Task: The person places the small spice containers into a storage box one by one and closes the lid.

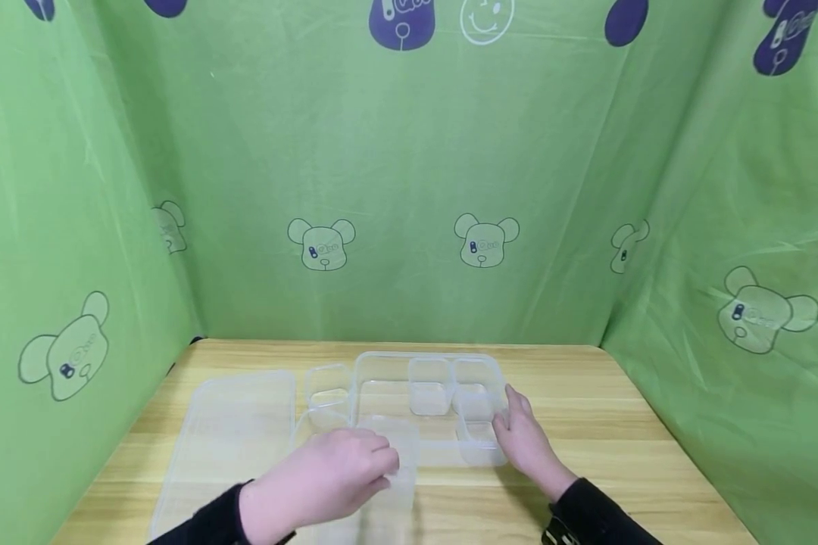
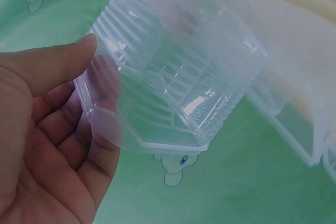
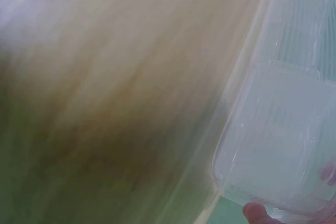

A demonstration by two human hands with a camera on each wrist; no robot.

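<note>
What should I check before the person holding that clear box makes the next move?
1. Hold on the box: ok; the left hand pinches the ribbed clear box.
2. Right hand at the tray: ok; it is at the right edge.
3. Right hand's grip firm: cannot tell.
4. Room in the tray: ok; its left part looks bare, with small boxes further right.
5. Every box inside: not ok; another box stands left of the tray.
6. Large lid off the tray: ok; it lies to the left.
</note>
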